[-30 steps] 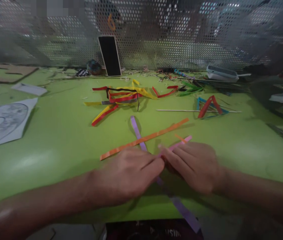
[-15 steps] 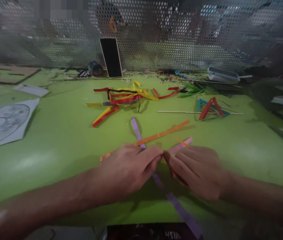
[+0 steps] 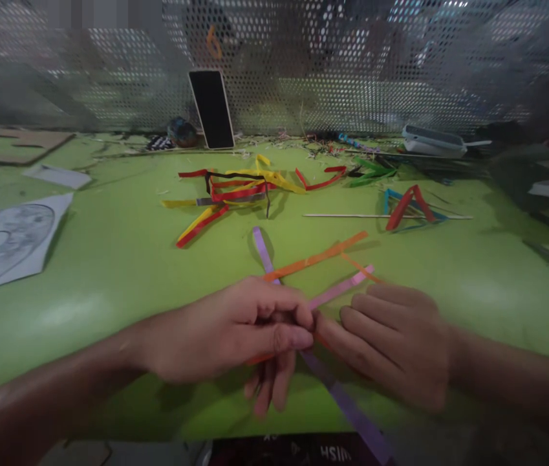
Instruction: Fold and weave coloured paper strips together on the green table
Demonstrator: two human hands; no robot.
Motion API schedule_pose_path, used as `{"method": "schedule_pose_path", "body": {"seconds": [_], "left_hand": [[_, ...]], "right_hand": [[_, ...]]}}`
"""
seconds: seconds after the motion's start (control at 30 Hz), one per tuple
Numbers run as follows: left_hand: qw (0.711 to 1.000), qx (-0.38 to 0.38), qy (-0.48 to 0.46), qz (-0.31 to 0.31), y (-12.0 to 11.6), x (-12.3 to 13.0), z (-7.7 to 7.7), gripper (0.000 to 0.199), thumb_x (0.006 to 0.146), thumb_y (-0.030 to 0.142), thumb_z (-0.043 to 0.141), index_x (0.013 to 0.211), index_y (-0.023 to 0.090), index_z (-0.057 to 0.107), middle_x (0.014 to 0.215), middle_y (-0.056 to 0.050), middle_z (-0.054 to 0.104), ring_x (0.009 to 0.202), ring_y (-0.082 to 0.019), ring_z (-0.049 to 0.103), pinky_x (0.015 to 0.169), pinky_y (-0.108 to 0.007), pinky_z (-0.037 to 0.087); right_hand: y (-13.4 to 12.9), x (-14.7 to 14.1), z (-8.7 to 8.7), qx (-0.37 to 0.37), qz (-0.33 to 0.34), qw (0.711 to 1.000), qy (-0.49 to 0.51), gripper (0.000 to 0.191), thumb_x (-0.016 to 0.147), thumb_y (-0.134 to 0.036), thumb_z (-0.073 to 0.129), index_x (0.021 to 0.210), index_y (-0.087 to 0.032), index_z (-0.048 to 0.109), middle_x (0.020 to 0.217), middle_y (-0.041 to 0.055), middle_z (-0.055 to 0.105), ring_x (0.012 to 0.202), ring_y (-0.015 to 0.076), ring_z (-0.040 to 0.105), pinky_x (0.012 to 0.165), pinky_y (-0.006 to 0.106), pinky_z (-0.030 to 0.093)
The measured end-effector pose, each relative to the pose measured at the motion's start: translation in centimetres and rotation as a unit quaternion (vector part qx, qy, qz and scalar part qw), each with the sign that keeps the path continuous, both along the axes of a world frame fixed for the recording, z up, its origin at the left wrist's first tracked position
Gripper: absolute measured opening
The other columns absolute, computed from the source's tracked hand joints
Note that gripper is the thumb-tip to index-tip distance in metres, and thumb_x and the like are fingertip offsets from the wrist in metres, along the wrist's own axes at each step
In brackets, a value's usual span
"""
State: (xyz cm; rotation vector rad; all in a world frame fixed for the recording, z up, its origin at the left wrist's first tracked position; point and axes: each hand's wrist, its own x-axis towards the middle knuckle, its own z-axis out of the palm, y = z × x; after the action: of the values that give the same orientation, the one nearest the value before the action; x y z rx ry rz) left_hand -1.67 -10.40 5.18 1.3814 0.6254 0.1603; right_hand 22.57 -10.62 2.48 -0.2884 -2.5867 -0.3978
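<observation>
At the front of the green table, my left hand [image 3: 249, 330] pinches the crossing of several paper strips between thumb and forefinger, its other fingers hanging below. A purple strip [image 3: 344, 401] runs from under this hand toward the table's front edge, and a purple end [image 3: 262, 249] sticks out beyond it. A pink strip [image 3: 339, 288] and a broad orange strip [image 3: 317, 261] reach out to the upper right. Close beside, my right hand [image 3: 395, 343] is closed, its fingertips on a narrow orange strip [image 3: 359, 264] at the crossing. The folds under the fingers are hidden.
Red, yellow and black strips [image 3: 240, 188] lie farther back. To their right are a thin stick [image 3: 342, 215] and a red and blue folded strip [image 3: 412, 207]. A phone [image 3: 211, 110] leans against the perforated metal screen [image 3: 303, 97]. A printed sheet [image 3: 12, 239] lies left.
My left hand has rolled over, so its thumb now shows on top of the crossing with fingers below. My right hand has shifted slightly right and down. More of the pink strip shows.
</observation>
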Motion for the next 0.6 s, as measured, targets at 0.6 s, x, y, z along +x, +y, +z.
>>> {"method": "schedule_pose_path", "body": {"seconds": [0.6], "left_hand": [[0.734, 0.665, 0.1, 0.096, 0.4, -0.8, -2.3, 0.03, 0.104, 0.034, 0.039, 0.117, 0.02, 0.062, 0.082, -0.004, 0.072, 0.067, -0.012, 0.066, 0.062, -0.022, 0.049]], "right_hand": [[0.7, 1.6, 0.9, -0.005, -0.07, 0.997, 0.029, 0.03, 0.103, -0.013, 0.036, 0.121, -0.014, 0.06, 0.08, 0.0029, 0.067, 0.074, 0.0134, 0.06, 0.061, 0.031, 0.043]]}}
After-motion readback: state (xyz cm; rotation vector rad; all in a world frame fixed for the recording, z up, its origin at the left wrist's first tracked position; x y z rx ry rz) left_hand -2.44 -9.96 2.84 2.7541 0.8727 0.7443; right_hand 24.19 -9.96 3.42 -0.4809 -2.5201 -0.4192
